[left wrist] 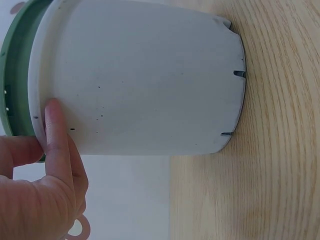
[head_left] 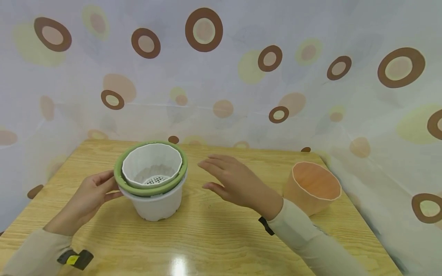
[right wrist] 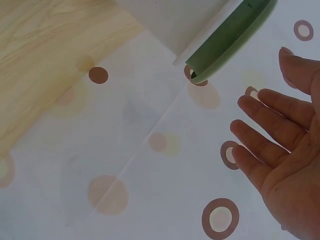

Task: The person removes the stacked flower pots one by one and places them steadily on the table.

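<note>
A stack of nested flower pots stands on the left part of the table. The outermost is a white pot (head_left: 159,207) with small notches along its bottom edge. Inside it sits a green pot (head_left: 145,191), its rim just above the white one. A smaller white pot (head_left: 152,157) with a wavy rim and a grid of holes in its bottom lies innermost. My left hand (head_left: 88,195) pinches the outer white pot's rim at the left, fingers against its wall below the lip. To the right of the stack, my right hand (head_left: 235,182) hovers with fingers extended, apart from the pots.
An orange pot (head_left: 310,188) stands at the table's right side, partly behind my right forearm. The wood-grain table (head_left: 214,237) meets a patterned sheet (head_left: 228,84) hanging at the back and along the sides.
</note>
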Tool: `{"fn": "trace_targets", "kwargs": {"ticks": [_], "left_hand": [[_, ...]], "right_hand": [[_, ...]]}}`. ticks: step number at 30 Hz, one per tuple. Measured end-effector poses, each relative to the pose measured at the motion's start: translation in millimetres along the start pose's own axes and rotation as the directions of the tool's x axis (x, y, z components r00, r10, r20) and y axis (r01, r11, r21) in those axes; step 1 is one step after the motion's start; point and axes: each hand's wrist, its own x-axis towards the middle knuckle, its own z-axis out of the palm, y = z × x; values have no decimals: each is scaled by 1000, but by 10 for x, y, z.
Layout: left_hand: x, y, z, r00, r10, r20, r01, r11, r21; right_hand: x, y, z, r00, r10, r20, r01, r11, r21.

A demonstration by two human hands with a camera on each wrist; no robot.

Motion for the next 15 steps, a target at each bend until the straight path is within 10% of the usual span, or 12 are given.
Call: {"fn": "trace_targets", "kwargs": {"ticks": [15], "left_hand": [[1, -15, -4, 1000, 10, 1, -10, 999, -37]], "right_hand": [[169, -95, 53, 998, 17, 55, -21, 998, 65]]}}
